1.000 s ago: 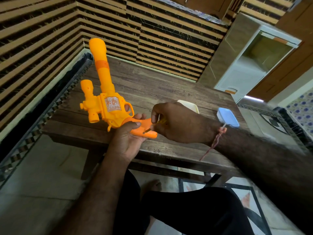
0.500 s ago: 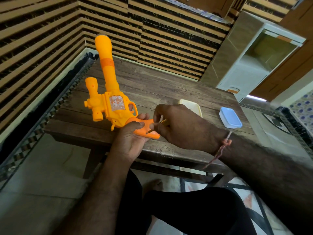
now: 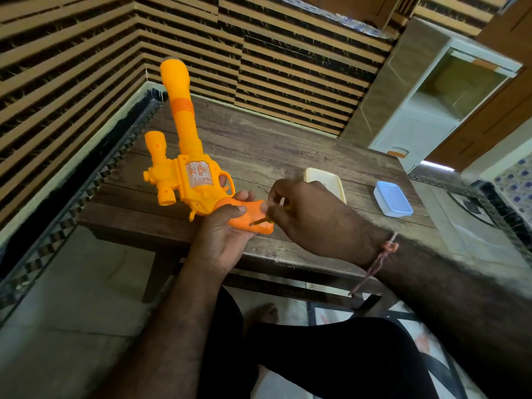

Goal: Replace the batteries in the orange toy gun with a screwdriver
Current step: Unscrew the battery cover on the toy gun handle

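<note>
Our left hand grips the orange toy gun by its handle above the desk's near edge. Our right hand pinches the screwdriver. We keep it straight in the screw and turn slowly.

Both my hands up front, left cupped and gripping, right pinched tight.

My left hand is turned palm up, the forearm running up to it from below, wrist bent back a little; my thumb lies across the top of what I grip and my fingertips curl up over its far side, so the hand is closed around it. My right hand comes in from the right with its back toward me, knuckles raised, thumb and first fingers pinched together at their tips just right of my left fingertips. A thread band circles my right wrist, its loose end hanging below.
</note>
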Tool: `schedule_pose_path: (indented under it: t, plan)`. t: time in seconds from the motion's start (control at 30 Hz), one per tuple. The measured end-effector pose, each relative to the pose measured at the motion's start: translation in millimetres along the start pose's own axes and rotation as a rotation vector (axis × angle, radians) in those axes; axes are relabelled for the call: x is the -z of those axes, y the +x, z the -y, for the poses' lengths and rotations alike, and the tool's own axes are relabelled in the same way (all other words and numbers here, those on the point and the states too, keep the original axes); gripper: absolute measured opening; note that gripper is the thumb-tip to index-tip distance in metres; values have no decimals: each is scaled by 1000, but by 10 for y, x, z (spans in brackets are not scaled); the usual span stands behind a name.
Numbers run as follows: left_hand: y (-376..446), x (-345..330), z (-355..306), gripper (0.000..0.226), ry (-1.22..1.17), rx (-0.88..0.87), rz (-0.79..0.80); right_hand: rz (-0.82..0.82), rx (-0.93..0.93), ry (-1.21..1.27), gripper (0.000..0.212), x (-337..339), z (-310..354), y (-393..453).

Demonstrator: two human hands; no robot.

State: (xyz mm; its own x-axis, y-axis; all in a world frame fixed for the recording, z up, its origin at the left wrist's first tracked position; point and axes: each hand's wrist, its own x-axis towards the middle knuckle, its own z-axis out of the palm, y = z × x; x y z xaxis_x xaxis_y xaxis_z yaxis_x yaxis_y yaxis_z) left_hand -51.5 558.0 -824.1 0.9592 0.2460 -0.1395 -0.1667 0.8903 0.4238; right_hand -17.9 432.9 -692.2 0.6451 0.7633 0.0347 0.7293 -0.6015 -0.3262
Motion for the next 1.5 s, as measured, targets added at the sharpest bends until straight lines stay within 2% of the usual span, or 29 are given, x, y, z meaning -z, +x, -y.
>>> schedule_pose_path:
  t: [0.1, 0.23, 0.33, 0.4, 0.5, 0.53, 0.57, 0.7, 0.8, 0.83, 0.87, 0.93, 0.97, 1.1, 1.3, 1.4, 1.5]
  plan:
    - [-2, 6, -9, 26, 19, -19, -10, -19, -2, -26, 11, -3, 14, 1]
    - [-87, -106, -50, 66, 58, -66, -2, 59, -11, 18, 26, 29, 1, -19]
    - [-84, -115, -32, 69, 78, -58, 1, 60, -21, 32, 24, 42, -16, -17]
    - [-61, -73, -13, 67, 61, -55, -7, 51, -22, 21, 14, 24, -30, -14]
    - [-16, -4, -6, 30, 52, -20, -1, -13, -32, -52, 15, -28, -24, -8]
    - [-12, 4, -14, 26, 52, -18, -23, -27, -32, -54, 13, -31, -22, -3]
    - [-2, 19, -16, 27, 51, -12, -36, -20, -33, -44, 12, -22, -13, 1]
    - [-8, 1, -13, 29, 34, -30, -2, 54, -17, 45, 32, 54, 6, 4]
    - [-52, -60, -16, 61, 50, -49, 11, 65, -40, 68, 21, 35, -4, 3]
    - [-50, -51, -9, 63, 43, -49, 7, 58, -49, 54, 15, 15, -4, 5]
    - [-48, -45, -6, 57, 43, -46, 4, 44, -62, 33, 14, 0, -9, 9]
    - [-12, 5, -7, 29, 32, -34, -14, -4, -84, -7, 14, -10, -18, 16]
    - [0, 15, -13, 25, 26, -23, -31, -13, -93, -10, 11, -3, -19, 19]
    - [0, 20, -23, 25, 12, -9, -30, -5, -64, 46, 19, 13, -19, 8]
    - [7, 3, -20, 30, -20, -11, -14, -66, -52, 96, 13, -28, -25, 4]
    - [-32, -29, -7, 53, -16, -37, -18, -47, -43, 43, 9, 6, 3, 40]
    - [-26, -4, 7, 36, -26, -14, -20, 59, -22, -55, 9, 47, 34, 74]
